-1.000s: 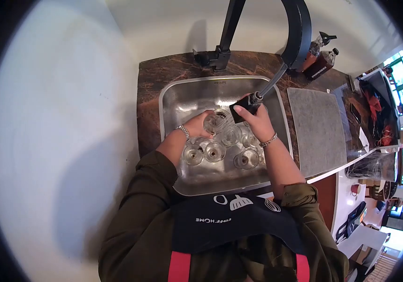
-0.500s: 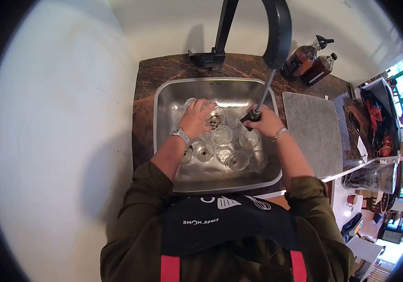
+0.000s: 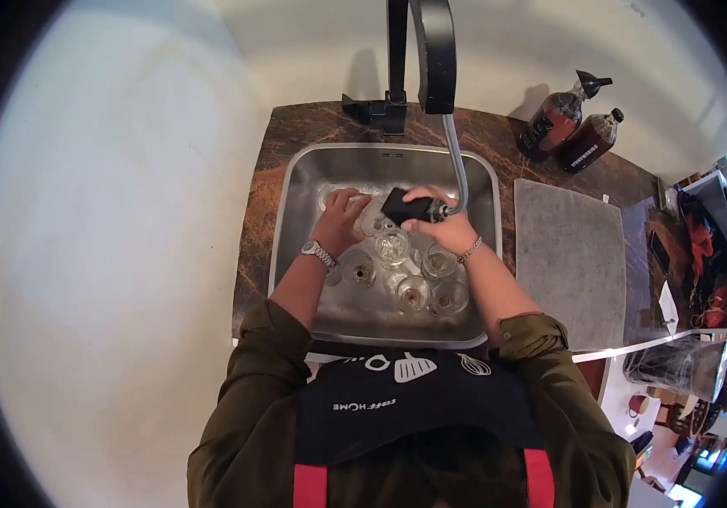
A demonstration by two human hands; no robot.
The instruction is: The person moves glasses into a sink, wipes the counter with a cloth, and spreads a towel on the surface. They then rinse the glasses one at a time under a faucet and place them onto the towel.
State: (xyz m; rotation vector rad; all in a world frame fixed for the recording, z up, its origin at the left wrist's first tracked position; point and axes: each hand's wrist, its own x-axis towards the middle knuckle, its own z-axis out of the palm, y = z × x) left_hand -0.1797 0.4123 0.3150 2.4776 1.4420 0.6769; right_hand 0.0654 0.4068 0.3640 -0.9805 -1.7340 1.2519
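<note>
In the steel sink [image 3: 380, 332], several clear stemmed glasses stand or lie close together. My right hand [image 3: 448, 230] is closed around the black faucet spray head [image 3: 406, 207], which points left on its flexible hose [image 3: 456, 165]. Beside it, my left hand [image 3: 340, 223] has its fingers curled against a clear glass [image 3: 373, 218] under the spray head; part of that grip is hidden. Nearer my body are another glass [image 3: 392, 247], a glass with dark bits in it [image 3: 363, 269] and a glass at the lower right [image 3: 449, 298].
A black faucet [image 3: 395, 110] rises behind the sink. On the brown counter at the right lies a grey mat [image 3: 568, 262]. Two dark bottles [image 3: 552, 127] stand at the back right, one topped with a black funnel. A white wall [image 3: 109, 254] borders the left side.
My right hand has moved left and turned the spray head sideways toward the left hand. The hose swung left with it. My left hand shifted slightly left, and some glasses at the lower right changed position.
</note>
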